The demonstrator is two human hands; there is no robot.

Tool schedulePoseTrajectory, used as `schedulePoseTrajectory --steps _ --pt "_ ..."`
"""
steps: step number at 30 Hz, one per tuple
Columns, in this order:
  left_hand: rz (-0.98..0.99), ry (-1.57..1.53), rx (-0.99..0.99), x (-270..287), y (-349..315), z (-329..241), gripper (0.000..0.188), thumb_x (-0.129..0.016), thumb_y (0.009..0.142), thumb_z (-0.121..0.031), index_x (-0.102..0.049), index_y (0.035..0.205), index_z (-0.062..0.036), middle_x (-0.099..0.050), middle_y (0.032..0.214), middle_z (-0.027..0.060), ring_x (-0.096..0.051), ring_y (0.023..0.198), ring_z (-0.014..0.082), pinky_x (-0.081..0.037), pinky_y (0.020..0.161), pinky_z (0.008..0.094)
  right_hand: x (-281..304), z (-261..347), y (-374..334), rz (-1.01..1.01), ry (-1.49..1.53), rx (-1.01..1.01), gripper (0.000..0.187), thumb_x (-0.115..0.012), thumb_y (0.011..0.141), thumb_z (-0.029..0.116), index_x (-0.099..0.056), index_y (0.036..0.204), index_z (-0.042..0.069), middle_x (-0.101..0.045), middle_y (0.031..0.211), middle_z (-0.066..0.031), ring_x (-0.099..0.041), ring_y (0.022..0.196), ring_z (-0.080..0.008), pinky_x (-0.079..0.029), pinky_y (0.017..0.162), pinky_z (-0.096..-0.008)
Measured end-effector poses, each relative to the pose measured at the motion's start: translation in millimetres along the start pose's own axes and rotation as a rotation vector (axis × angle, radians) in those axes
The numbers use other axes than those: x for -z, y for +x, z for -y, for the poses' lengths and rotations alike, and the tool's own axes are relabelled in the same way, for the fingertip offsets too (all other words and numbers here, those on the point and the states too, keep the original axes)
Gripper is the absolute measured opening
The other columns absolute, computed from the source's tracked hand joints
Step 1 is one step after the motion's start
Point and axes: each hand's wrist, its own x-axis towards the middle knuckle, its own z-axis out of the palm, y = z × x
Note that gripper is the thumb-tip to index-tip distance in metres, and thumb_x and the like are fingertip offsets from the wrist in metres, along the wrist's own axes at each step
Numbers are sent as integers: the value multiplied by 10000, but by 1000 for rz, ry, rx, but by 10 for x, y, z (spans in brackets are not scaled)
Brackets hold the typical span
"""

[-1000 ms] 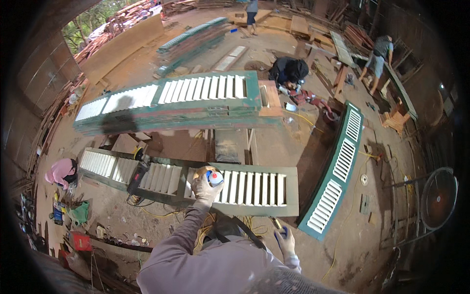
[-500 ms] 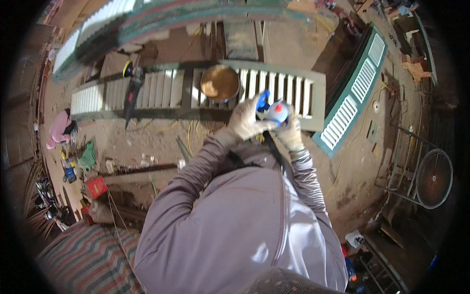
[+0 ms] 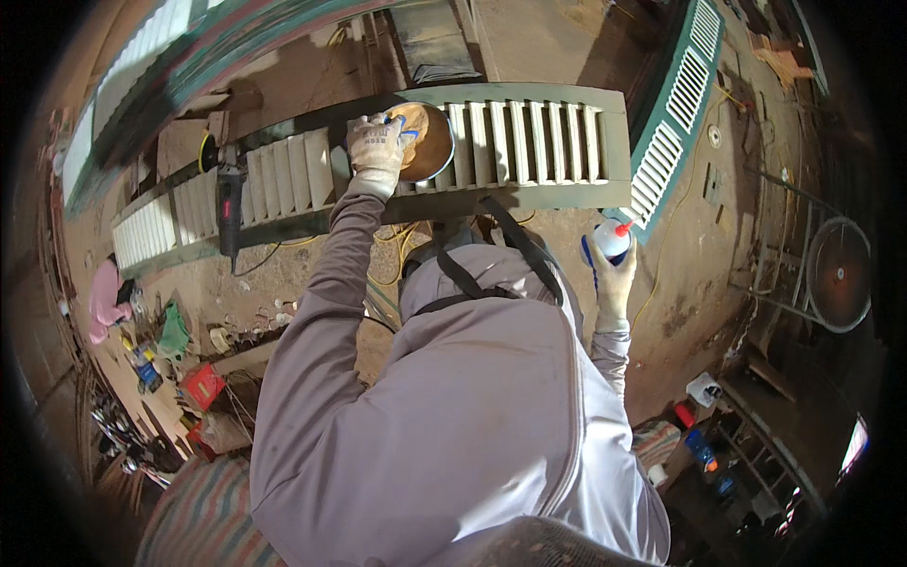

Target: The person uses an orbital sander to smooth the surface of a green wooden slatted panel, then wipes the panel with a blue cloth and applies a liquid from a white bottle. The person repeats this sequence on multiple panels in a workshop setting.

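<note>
- The left hand (image 3: 378,146), in a pale work glove, sits in the upper middle of the frame, fingers curled over the rim of a round bowl (image 3: 430,142) with a tan inside.
- The bowl rests on a long green shutter (image 3: 529,142) with pale slats, which runs across the upper part of the frame.
- The right hand (image 3: 612,279), also gloved, is closed around a white squeeze bottle (image 3: 609,241) with a red tip, held upright right of centre, apart from the shutter.
- A black power tool (image 3: 230,198), probably a grinder, lies on the shutter in the upper left.
- A second green shutter (image 3: 675,113) lies on the floor at upper right.
</note>
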Motion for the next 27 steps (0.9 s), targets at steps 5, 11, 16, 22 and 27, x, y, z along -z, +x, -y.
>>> schedulePoseTrajectory --steps 5,11,16,22,27 --pt "58 58 -110 -28 245 -277 452 -747 797 -556 -764 1127 -247 -724 1194 0 -646 1025 273 -537 882 465 59 -354 -219 -77 85 -78 526 -866 835 115 -581 1269 30 -661 1032 -44 -633 867 -100 -532 749 -252" --pt "-164 -78 -243 -285 246 -179 278 -813 756 -422 -796 968 -243 -729 1177 -90 -643 944 254 -541 778 446 204 -575 -245 -162 -13 -45 587 -896 794 180 -590 1270 22 -708 923 -65 -638 720 -98 -523 628 -268" --pt "-148 66 -88 -229 198 -369 292 -744 854 -479 -789 1020 -244 -718 1177 -53 -620 1067 276 -522 888 434 557 -395 -88 -130 -39 -167 584 -890 801 191 -589 1272 22 -714 929 -76 -655 738 -122 -549 677 -301" --pt "-181 4 232 43 100 -603 378 -676 927 -449 -754 1066 -106 -703 1202 95 -608 1126 339 -492 996 451 1038 -847 107 -181 -36 -137 592 -885 796 192 -589 1280 21 -725 959 -89 -681 814 -147 -555 754 -317" --pt "-409 -344 70 161 352 -1454 234 -736 880 -310 -768 1001 -112 -748 1044 111 -647 1052 340 -503 954 469 1477 -1104 320 -129 -51 -234 599 -882 788 191 -589 1281 18 -732 985 -101 -691 844 -143 -554 767 -317"
